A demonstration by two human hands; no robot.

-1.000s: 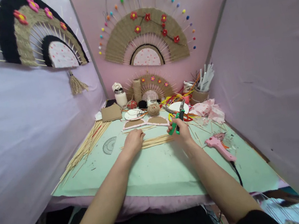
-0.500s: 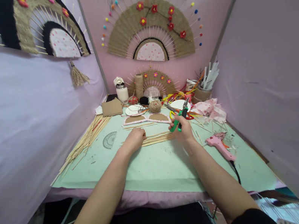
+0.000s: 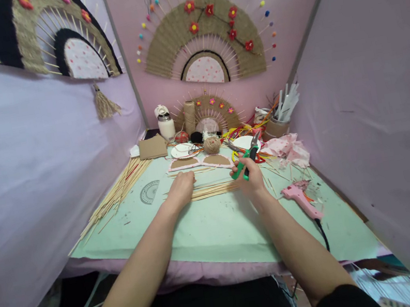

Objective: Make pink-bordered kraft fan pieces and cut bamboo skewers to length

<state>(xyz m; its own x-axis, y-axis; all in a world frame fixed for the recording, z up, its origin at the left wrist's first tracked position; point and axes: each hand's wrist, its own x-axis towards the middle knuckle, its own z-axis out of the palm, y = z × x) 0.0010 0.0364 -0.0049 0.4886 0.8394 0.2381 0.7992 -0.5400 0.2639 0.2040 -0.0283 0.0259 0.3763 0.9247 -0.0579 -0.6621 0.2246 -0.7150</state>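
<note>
My right hand (image 3: 252, 179) is wrapped round a pair of pliers (image 3: 251, 159) with green and black handles, their metal jaws pointing up and away from me. Across from it, my left hand (image 3: 181, 188) is closed, and what its fingers hold, if anything, is hidden. Between and just below the two hands lies a row of thin wooden sticks (image 3: 213, 192) on the pale green table cover. Shorter sticks (image 3: 196, 171) lie beyond my left hand, near two half-round cardboard pieces with pale edging (image 3: 217, 161).
A pink glue gun (image 3: 302, 201) rests at the right, its cord hanging over the front edge. Long sticks (image 3: 118, 197) and a protractor (image 3: 149, 192) lie left. A twine ball (image 3: 212, 145), a jar (image 3: 166, 126) and crumpled pink cloth (image 3: 289, 150) stand behind. Decorated fans (image 3: 202, 23) hang above.
My left hand has shifted slightly away from me and to the left. My right hand keeps the pliers in nearly the same place.
</note>
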